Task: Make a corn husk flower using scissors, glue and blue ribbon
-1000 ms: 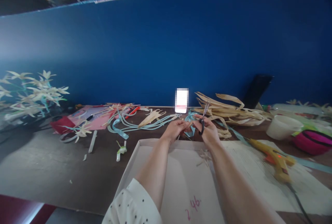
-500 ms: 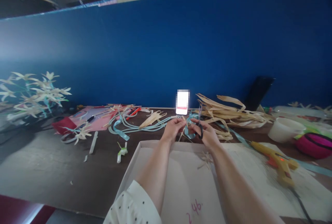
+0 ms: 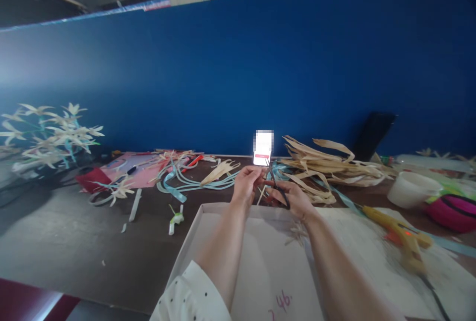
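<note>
My right hand [image 3: 293, 199] is closed round a pair of black-handled scissors [image 3: 277, 186], blades pointing up and left toward my left hand. My left hand [image 3: 247, 182] pinches a small thin piece of dried leaf strip that is too small to make out clearly. Both hands hover over the far edge of a shallow white cardboard tray [image 3: 193, 241]. A small cut straw scrap [image 3: 297, 232] lies in the tray below my right wrist.
A pile of dried leaf strips [image 3: 327, 165] lies behind my hands, light blue ribbons [image 3: 186, 182] to the left, a lit phone [image 3: 263, 147] against the blue wall. A yellow glue gun [image 3: 399, 234], white cup [image 3: 409, 188] and pink pouch [image 3: 451, 207] sit right; straw flowers [image 3: 48, 135] far left.
The scissors in my right hand tipped from upright to pointing left toward my left hand. Both hands shifted slightly lower and closer together.
</note>
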`<state>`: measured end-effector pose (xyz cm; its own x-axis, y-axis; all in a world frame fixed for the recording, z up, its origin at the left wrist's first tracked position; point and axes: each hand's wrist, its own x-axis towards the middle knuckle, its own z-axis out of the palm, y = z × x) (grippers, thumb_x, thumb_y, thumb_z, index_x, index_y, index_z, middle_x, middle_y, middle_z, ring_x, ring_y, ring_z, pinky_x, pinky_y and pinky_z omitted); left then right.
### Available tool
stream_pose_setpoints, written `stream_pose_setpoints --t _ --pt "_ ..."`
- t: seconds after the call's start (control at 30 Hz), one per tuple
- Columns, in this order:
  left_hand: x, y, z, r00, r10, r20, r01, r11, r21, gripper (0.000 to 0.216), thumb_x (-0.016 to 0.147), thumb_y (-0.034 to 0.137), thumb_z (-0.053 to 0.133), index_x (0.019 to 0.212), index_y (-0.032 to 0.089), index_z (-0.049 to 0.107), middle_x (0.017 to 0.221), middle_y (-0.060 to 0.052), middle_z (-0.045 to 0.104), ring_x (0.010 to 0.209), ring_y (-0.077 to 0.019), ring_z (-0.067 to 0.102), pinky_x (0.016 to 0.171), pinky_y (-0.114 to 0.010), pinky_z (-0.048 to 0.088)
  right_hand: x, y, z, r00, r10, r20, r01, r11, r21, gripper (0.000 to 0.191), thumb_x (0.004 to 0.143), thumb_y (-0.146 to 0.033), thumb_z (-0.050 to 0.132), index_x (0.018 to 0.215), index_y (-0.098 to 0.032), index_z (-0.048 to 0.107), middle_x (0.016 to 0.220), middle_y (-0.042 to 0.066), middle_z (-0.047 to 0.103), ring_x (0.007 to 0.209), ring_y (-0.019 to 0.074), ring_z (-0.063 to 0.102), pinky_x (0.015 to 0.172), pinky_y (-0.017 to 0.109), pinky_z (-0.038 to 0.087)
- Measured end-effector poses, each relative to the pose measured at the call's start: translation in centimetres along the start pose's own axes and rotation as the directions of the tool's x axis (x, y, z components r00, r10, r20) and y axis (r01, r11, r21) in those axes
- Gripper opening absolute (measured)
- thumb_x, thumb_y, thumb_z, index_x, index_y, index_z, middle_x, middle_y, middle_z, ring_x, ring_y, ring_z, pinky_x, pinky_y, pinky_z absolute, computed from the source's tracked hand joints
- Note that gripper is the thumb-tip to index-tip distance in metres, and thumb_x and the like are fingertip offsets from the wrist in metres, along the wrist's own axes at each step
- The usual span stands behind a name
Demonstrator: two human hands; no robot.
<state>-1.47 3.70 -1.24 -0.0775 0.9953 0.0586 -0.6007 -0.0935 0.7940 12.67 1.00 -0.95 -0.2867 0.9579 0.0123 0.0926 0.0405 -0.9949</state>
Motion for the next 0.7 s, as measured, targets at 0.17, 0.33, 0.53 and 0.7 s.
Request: stream_pose_setpoints --t 0.17,0.33,0.53,0.7 --pt "-0.1 -0.1 0.2 1.000 -0.006 0.013 0.006 1.000 -0.002 0.029 0.055 0.028 0.078 0.069 0.013 0.057 0.079 -0.005 0.068 0.067 -0.0098 0.060 0.058 -0.019 0.045 0.3 0.3 0.1 0.999 -0.042 0.011 0.043 0.997 -0.062 0.058 0.068 -0.050 0.067 0.111 -0.011 0.065 0.061 0.003 0.063 0.049 0.0114 0.052 0.048 0.023 0.041" --pt "-0.1 -0.2 0.1 1.000 0.002 -0.007 -0.001 0.999 0.036 0.028 0.055 0.028 0.078 0.068 0.013 0.057 0.077 -0.004 0.067 0.067 -0.0103 0.060 0.058 -0.019 0.045 0.6 0.8 -0.1 0.995 -0.102 0.017 0.103 0.988 -0.114 0.049 0.070 -0.048 0.067 0.105 -0.014 0.068 0.058 0.002 0.062 0.047 0.0112 0.051 0.046 0.023 0.040" --pt "0.0 -0.3 0.1 1.000 -0.005 -0.011 0.006 0.998 0.064 0.030 0.054 0.030 0.078 0.069 0.014 0.057 0.079 -0.004 0.067 0.070 -0.0112 0.060 0.059 -0.021 0.044 0.6 0.9 -0.1 0.993 -0.117 0.031 0.120 0.984 -0.134 0.046 0.072 -0.046 0.065 0.105 -0.015 0.069 0.055 0.002 0.062 0.043 0.0117 0.050 0.043 0.023 0.038" --pt "0.0 -0.3 0.1 1.000 -0.002 -0.023 0.004 0.998 0.065 0.032 0.052 0.031 0.079 0.069 0.014 0.057 0.078 -0.003 0.066 0.067 -0.0103 0.058 0.059 -0.021 0.043 0.6 1.1 -0.3 0.991 -0.127 0.037 0.131 0.982 -0.135 0.045 0.072 -0.045 0.066 0.106 -0.015 0.069 0.054 0.002 0.061 0.043 0.0111 0.050 0.043 0.022 0.037"
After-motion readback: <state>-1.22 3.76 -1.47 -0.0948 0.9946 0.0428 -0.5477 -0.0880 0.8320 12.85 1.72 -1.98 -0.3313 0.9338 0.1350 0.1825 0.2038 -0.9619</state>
